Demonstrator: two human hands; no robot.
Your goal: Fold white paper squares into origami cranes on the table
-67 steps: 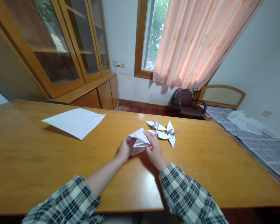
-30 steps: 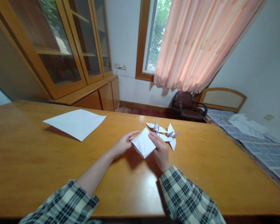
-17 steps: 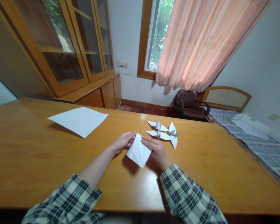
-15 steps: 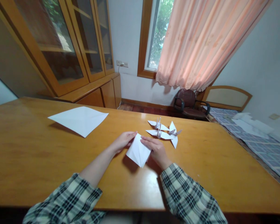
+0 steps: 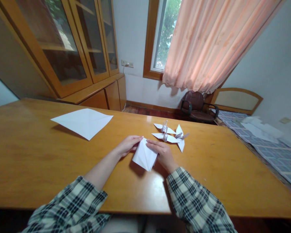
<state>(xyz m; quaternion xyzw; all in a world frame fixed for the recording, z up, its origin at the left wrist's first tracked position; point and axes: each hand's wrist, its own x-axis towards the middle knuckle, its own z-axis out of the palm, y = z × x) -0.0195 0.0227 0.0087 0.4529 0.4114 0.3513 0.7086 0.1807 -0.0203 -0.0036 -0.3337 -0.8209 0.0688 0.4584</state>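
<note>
The folded white paper (image 5: 144, 156) is showing a kite-like shape with a crease running down its middle, and it is sitting low over the table (image 5: 38, 155), throwing a shadow at its left side. Its narrow top corner is pointing away from the person, where the left hand (image 5: 127, 146) is touching it, while the right hand (image 5: 162, 152) is holding its right edge.

The folded paper (image 5: 145, 157) covers the lower part of my right hand (image 5: 163, 153) and the thumb side of my left hand (image 5: 127, 146). My plaid sleeves (image 5: 196, 207) are cut off at the bottom edge. The paper cranes (image 5: 169, 136) overlap, so their number is unclear. The table (image 5: 38, 168) and the bed (image 5: 269, 142) run out of frame.
</note>
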